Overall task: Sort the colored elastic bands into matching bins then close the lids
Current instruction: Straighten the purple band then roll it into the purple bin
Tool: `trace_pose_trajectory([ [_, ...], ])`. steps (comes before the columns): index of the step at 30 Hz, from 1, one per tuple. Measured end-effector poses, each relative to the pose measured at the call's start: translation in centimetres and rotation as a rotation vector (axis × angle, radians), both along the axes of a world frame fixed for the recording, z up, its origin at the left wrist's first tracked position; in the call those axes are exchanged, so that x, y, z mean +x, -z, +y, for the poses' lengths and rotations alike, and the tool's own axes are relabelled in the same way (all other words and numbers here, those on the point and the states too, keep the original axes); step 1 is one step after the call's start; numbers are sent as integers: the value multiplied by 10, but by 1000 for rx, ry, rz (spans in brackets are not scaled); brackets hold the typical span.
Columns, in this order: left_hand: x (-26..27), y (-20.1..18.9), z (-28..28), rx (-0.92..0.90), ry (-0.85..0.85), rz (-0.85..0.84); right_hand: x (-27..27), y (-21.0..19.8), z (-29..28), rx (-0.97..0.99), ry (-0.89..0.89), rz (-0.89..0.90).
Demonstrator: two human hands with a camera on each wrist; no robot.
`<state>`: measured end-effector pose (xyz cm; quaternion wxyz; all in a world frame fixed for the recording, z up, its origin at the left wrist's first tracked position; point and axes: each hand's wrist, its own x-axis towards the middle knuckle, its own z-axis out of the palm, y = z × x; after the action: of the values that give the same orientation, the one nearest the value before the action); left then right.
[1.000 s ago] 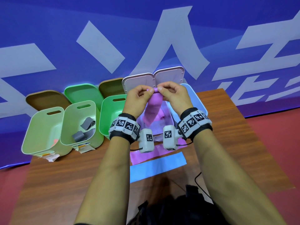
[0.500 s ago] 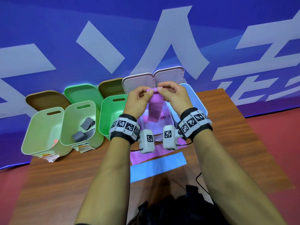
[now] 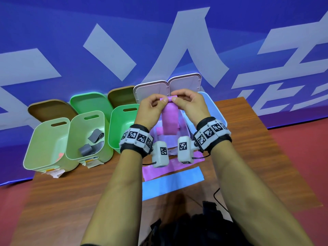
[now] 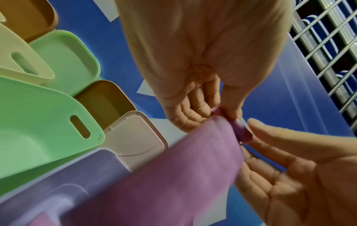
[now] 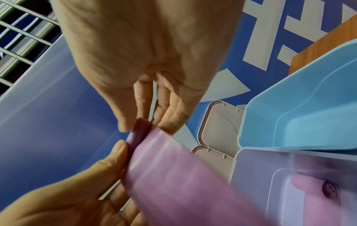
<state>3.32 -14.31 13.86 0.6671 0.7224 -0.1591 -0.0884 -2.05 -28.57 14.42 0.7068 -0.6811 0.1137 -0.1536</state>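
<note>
Both hands hold a pink elastic band up over the lavender bin. My left hand and right hand pinch its rolled top edge from either side while the rest hangs flat into the bin. The left wrist view shows the left hand pinching the band at the roll. In the right wrist view the right hand pinches the band the same way. Another rolled pink band lies inside the lavender bin.
A second pink band and a blue band lie flat on the wooden table under my wrists. A blue bin stands right of the lavender one. Three green bins stand left, one holding grey bands. Open lids lean behind.
Both hands stay over the lavender bin. The band, bunched a second ago, now hangs straight and flat, with its top edge rolled between my fingers.
</note>
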Motion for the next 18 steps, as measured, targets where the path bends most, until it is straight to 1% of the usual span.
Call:
trace_pose_trajectory([
  [4,1,1,1,12,6,-29,0,1,2,-14,-3,-14],
  [9,-1,5,1,-21,8,47,1,2,-1,-45,13,2],
  [11,-2,6,0,-19,4,37,-1,1,0,-58,21,8],
  [16,-1,7,0,-7,-1,-8,-3,5,1,51,-5,18],
  [18,0,8,2,-1,-3,-35,-3,6,2,52,-14,19],
])
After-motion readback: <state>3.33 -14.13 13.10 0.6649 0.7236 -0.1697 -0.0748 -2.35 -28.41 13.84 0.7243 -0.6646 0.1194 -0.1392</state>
